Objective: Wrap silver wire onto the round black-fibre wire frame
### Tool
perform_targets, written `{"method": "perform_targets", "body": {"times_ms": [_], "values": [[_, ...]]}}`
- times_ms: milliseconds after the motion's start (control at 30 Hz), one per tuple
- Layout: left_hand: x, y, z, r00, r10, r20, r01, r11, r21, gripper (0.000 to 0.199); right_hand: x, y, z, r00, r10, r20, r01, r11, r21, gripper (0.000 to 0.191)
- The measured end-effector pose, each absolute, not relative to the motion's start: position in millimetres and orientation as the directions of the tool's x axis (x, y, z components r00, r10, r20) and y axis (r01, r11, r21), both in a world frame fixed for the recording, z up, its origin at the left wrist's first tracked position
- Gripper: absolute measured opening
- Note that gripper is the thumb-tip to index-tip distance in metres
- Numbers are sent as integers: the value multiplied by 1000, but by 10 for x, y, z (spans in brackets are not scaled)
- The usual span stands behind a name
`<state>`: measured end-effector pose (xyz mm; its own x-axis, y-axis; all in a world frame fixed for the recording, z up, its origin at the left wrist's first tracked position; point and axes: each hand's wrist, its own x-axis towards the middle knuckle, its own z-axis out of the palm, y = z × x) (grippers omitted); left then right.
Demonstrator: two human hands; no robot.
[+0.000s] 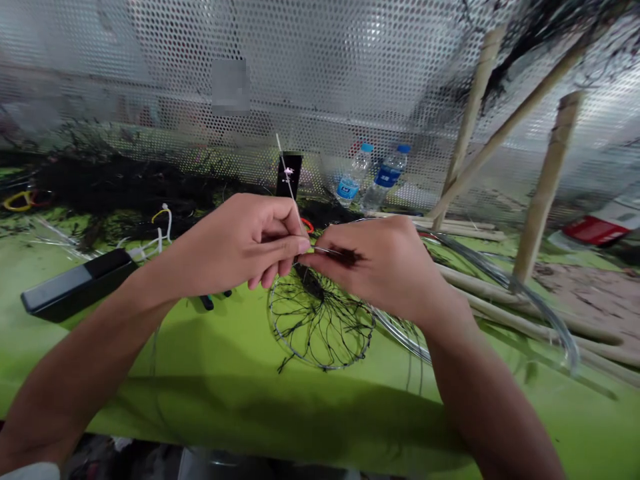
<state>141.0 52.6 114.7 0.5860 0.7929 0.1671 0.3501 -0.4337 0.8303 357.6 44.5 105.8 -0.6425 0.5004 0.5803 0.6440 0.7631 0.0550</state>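
Note:
My left hand (pixel 255 243) is closed in a pinch on a thin pale wire (pixel 287 170) that sticks up past the fingers. Close against its fingertips, my right hand (pixel 377 260) is pinched too, with a short shiny length of wire and dark strands showing at its fingers; whether this is the same wire I cannot tell. Below both hands a wire ring (pixel 327 367) strung with black netting (pixel 327 320) hangs or rests over the green table. The netting gathers into a dark bunch that runs up towards my fingers.
On the green table (pixel 210 360) lie a dark power bank (pixel 80 283) with a white cable, a heap of black netting (pixel 120 187), coiled clear tubing (pixel 500 270) and wooden poles (pixel 545 193). A phone (pixel 289 175) and two water bottles (pixel 387 175) stand before the perforated metal sheet (pixel 310 67).

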Motion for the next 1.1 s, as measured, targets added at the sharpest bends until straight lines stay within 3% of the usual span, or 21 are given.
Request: {"method": "perform_targets", "body": {"times_ms": [67,167,367,633,767,833,900,1000,1067,1100], "values": [[1393,490,1164,586,790,181,346,-445,826,14,3574,447,1087,-623,554,552,612,785,-97,27],[1376,447,1192,585,789,188,361,-461,811,14,3567,439,1105,-652,545,527,561,814,-148,19],[1375,432,1211,582,796,167,378,-447,811,13,3597,367,1123,-739,511,438,594,802,66,21],[1387,425,1209,591,791,161,411,-466,784,16,3597,294,1119,-809,365,460,576,648,499,32],[1379,432,1200,592,783,188,442,-511,737,19,3508,279,1044,-789,329,519,599,600,530,34],[1368,452,1192,578,786,219,460,-535,708,19,3474,292,1024,-739,394,547,652,623,432,33],[1357,472,1190,567,782,259,467,-564,680,18,3472,323,1040,-635,521,570,719,668,190,30],[1349,474,1205,572,758,314,456,-612,646,13,3535,385,1127,-541,748,385,600,664,-446,28],[1349,457,1225,569,744,350,457,-641,617,12,3593,425,1191,-565,802,192,380,460,-803,24],[1349,445,1235,564,739,368,461,-652,603,12,3619,441,1215,-577,807,125,281,340,-897,21]]}}
